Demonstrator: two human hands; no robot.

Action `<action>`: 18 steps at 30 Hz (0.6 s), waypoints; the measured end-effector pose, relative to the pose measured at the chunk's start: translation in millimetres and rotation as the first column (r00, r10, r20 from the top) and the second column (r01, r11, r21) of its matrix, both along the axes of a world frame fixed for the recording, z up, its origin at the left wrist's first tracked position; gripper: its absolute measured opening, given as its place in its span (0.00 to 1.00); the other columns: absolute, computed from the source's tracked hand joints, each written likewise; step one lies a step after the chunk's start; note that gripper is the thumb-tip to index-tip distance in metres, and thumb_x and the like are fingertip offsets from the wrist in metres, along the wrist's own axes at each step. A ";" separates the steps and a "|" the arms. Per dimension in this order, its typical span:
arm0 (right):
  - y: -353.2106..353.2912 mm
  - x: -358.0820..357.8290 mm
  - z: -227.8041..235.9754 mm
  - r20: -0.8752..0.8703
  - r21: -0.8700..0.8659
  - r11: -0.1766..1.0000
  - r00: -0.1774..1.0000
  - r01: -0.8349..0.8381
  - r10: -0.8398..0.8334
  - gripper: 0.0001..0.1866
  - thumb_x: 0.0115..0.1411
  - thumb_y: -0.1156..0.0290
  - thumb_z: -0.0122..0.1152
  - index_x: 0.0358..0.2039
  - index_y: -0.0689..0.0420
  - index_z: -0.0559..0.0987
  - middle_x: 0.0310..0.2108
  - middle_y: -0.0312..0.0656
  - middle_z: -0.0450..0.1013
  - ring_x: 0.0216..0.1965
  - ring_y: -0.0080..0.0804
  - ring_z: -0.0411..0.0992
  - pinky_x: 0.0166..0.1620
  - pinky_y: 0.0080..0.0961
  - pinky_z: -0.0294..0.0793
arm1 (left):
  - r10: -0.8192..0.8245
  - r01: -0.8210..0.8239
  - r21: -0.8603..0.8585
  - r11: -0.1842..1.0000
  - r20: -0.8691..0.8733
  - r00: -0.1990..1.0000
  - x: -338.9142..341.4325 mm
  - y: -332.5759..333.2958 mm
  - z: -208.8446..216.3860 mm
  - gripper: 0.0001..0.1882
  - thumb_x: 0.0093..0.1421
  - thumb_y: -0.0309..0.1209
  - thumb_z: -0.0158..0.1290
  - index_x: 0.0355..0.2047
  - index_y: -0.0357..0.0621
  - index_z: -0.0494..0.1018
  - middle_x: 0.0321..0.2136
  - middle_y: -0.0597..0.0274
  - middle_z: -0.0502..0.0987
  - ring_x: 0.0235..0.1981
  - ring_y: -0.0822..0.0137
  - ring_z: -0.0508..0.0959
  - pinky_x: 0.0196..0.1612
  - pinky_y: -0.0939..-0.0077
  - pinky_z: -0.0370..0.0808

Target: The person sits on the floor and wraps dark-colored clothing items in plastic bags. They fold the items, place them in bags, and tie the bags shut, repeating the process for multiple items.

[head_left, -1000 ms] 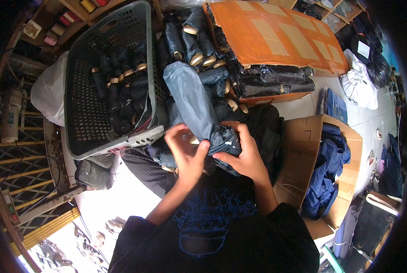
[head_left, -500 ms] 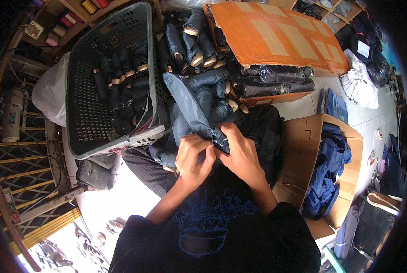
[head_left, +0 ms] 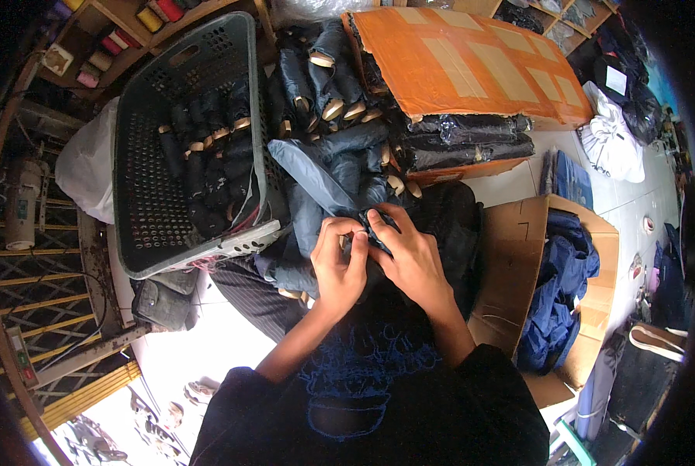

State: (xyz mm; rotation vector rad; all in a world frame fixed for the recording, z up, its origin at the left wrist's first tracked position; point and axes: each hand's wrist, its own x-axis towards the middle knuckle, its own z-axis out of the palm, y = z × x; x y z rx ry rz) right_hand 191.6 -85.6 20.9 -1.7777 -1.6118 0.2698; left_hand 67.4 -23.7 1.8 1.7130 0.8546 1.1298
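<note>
My left hand (head_left: 340, 262) and my right hand (head_left: 410, 252) meet in front of my chest, both closed on the near end of a long grey-blue fabric roll (head_left: 310, 172). Its flat far end points up and left. The left thumb and fingers pinch the edge, while the right fingers bend over a darker, bunched part. What exactly lies between the fingertips is hidden. Under and beyond the held piece is a pile of similar dark fabric rolls (head_left: 333, 81), several with pale, wood-coloured ends. Another roll (head_left: 289, 273) rests by my left wrist.
At left stands a dark perforated plastic basket (head_left: 149, 194) holding more rolls. An orange-covered carton (head_left: 456, 58) with black plastic-wrapped packs sits far right of the pile. Nearer right, an open cardboard box (head_left: 510, 272) contains navy fabric (head_left: 553, 287). A metal lattice gate (head_left: 41, 272) borders the left.
The roll's far end has dropped lower and left. My right fingers have curled further over its near end, and my left hand has shifted slightly right.
</note>
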 end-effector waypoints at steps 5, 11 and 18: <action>4.2 -6.2 3.7 -0.015 0.037 0.999 1.000 0.005 -0.005 0.22 0.50 0.75 0.66 0.48 0.57 0.75 0.46 0.47 0.71 0.29 0.43 0.77 0.28 0.31 0.77 | 0.020 0.004 -0.124 0.992 0.190 0.982 0.4 -0.3 -9.2 0.01 0.60 0.20 0.49 0.32 0.35 0.68 0.29 0.57 0.70 0.30 0.67 0.70 0.34 0.76 0.68; 6.5 -3.1 0.7 -0.017 0.064 0.997 0.999 -0.032 0.034 0.20 0.51 0.76 0.64 0.46 0.57 0.76 0.46 0.47 0.71 0.30 0.44 0.77 0.29 0.31 0.78 | 0.016 -0.014 -0.018 1.000 0.146 0.989 1.8 -1.3 0.6 0.02 0.59 0.20 0.50 0.32 0.35 0.69 0.30 0.56 0.71 0.31 0.64 0.70 0.35 0.74 0.69; 2.3 -2.2 -7.5 -0.155 0.109 0.994 0.988 0.011 0.006 0.22 0.51 0.72 0.64 0.49 0.56 0.73 0.47 0.47 0.71 0.35 0.48 0.76 0.34 0.35 0.79 | -0.070 0.085 -0.137 0.987 0.115 0.991 -9.6 6.6 0.1 0.01 0.58 0.20 0.53 0.30 0.34 0.72 0.30 0.56 0.76 0.31 0.65 0.74 0.35 0.73 0.70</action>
